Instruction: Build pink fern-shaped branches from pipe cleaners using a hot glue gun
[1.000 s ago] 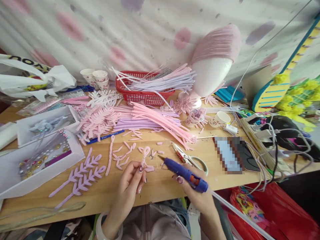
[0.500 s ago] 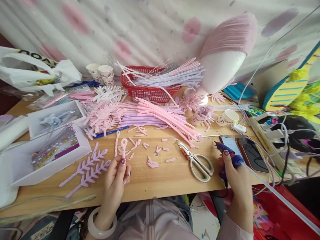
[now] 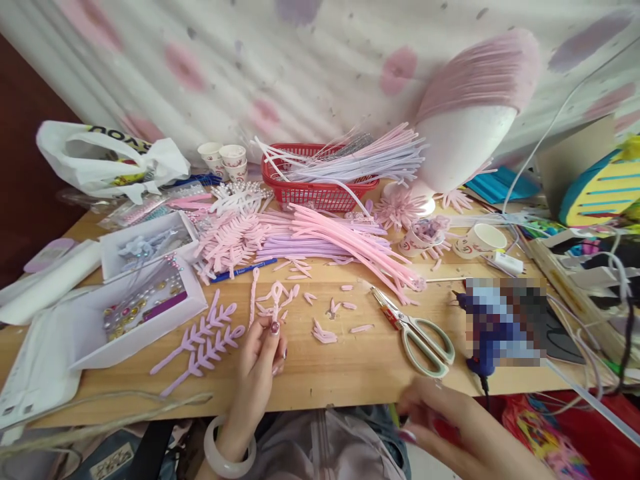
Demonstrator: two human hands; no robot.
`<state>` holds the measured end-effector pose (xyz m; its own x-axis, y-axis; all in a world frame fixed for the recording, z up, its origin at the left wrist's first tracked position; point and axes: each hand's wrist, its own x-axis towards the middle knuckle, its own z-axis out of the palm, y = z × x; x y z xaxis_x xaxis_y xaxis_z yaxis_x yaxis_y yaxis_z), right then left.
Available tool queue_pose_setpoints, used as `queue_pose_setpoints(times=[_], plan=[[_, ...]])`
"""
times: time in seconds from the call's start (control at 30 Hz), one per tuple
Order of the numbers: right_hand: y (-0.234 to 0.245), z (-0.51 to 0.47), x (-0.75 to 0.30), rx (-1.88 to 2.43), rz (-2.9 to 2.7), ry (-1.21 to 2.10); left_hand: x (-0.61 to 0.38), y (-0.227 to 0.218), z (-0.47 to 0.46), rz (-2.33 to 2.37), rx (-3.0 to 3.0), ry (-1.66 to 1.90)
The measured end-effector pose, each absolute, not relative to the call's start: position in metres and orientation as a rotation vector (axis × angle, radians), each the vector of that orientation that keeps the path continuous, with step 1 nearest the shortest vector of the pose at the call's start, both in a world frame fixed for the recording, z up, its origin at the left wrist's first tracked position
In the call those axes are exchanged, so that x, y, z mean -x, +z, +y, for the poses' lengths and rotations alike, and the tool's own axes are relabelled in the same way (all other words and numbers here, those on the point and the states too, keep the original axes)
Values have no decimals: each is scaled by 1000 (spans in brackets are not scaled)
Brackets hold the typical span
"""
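Note:
My left hand (image 3: 260, 363) pinches a small pink pipe-cleaner loop piece (image 3: 275, 295) upright above the wooden table (image 3: 325, 373). My right hand (image 3: 440, 423) is blurred at the table's front edge, below the scissors; it looks to be holding nothing, but its fingers are smeared. The blue glue gun (image 3: 475, 333) lies on the table to the right, partly hidden by a pixelated patch. Green-handled scissors (image 3: 415, 330) lie between the hands. Short pink cut pieces (image 3: 324, 332) are scattered near the left hand. Two purple leaf-shaped stems (image 3: 200, 343) lie to its left.
A red basket (image 3: 320, 190) of pipe cleaners, loose pink and purple bundles (image 3: 345, 240), a white foam head (image 3: 465, 143), paper cups (image 3: 477, 239) and white trays of gems (image 3: 140, 307) crowd the table. Cables and a power strip (image 3: 570, 287) lie at right.
My right hand carried the glue gun to the right, set it down on the table and drew back to the front edge. My left hand kept hold of the pink loop piece.

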<state>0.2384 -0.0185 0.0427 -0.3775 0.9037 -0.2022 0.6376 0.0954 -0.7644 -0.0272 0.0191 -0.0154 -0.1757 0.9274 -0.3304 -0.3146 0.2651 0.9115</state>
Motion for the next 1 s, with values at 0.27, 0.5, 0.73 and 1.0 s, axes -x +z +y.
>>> queue_pose_setpoints(times=[0.27,0.5,0.73,1.0], plan=[[9,69,-174,1518,-2087,541,23,-10,6,1267,-568,1272],[15,75,-165,1478,-2191,509,25,-15,8,1271,-561,1272],[6,89,-131,1600,-2347,196,21,-15,10,1270,-547,1250],[-1,87,-129,1564,-2267,273,18,-16,15,1250,-553,1239]])
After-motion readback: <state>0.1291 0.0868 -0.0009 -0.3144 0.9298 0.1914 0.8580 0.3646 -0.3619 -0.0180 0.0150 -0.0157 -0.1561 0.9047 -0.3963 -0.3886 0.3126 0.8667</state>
